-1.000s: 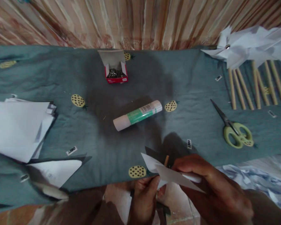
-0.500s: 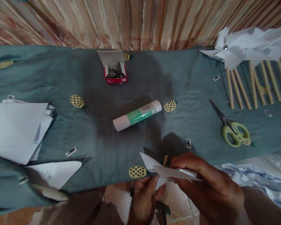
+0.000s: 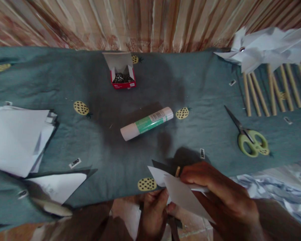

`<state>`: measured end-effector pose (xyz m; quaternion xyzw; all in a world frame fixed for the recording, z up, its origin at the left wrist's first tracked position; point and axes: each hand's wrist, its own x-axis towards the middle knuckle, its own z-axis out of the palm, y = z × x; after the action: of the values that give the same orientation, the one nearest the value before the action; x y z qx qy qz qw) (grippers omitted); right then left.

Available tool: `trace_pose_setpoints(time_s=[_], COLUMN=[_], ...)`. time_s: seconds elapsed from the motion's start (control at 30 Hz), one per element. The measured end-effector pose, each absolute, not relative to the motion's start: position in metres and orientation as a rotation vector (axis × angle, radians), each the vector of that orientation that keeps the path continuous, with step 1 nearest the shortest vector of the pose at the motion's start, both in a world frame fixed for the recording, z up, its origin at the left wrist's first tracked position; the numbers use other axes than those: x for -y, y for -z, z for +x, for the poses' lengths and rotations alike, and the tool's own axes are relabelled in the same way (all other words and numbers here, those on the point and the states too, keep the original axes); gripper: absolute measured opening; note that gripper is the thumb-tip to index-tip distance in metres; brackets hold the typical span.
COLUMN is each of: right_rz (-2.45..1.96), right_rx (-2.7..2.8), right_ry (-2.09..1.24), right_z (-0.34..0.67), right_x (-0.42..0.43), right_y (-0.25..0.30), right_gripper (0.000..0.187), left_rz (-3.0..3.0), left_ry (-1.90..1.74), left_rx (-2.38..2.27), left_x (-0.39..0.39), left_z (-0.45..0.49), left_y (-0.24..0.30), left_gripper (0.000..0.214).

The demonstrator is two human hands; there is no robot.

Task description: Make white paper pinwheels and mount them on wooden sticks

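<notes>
A white paper pinwheel [image 3: 187, 195] is held between my two hands just off the table's front edge, its pointed blades spread. My left hand [image 3: 154, 211] is closed on its lower left side, with the thumb against the paper. From the right, my right hand [image 3: 215, 189] grips the pinwheel with curled fingers, partly hidden by a blade. The tip of a wooden stick [image 3: 177, 171] pokes up behind the paper, close to my right index finger; the remainder of the stick is hidden. A glue stick [image 3: 146, 124] lies beyond my hands.
An open red box [image 3: 123, 84] of metal tacks stands farther back. Green-handled scissors [image 3: 252, 142] lie to the right, below several finished pinwheels [image 3: 266, 48] on sticks. At left are stacked paper sheets [image 3: 17, 137] and a folded paper piece [image 3: 61, 184]. A pleated curtain [image 3: 150, 25] borders the back.
The front blade of the pinwheel has swung down and now shows its broad face. My right hand has shifted slightly left and upward; my left hand is nearly where it was.
</notes>
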<state>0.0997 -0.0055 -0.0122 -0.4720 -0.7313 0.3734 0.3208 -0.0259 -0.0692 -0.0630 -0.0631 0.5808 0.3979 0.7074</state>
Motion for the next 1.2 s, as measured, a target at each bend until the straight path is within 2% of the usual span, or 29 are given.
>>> trace_pose_setpoints(time_s=[0.37, 0.8, 1.0, 1.2], right_rz=[-1.316, -1.315, -1.362, -1.587], right_rx=[1.902, 1.871, 1.825, 1.709], right_ry=[-0.968, -0.945, -1.013, -1.164], right_z=[0.1, 0.099, 0.098, 0.095], right_x=[0.005, 0.003, 0.008, -0.001], right_y=[0.009, 0.012, 0.016, 0.003], right_gripper=[0.024, 0.023, 0.016, 0.009], left_rz=[-0.203, -0.221, -0.135, -0.038], left_ry=[-0.935, -0.897, -0.892, -0.845], left_rx=[-1.295, -1.28, -1.292, -1.242], left_x=[0.068, 0.068, 0.072, 0.069], left_z=[-0.024, -0.025, -0.03, -0.032], left_y=[0.061, 0.062, 0.067, 0.07], left_gripper=[0.02, 0.031, 0.023, 0.03])
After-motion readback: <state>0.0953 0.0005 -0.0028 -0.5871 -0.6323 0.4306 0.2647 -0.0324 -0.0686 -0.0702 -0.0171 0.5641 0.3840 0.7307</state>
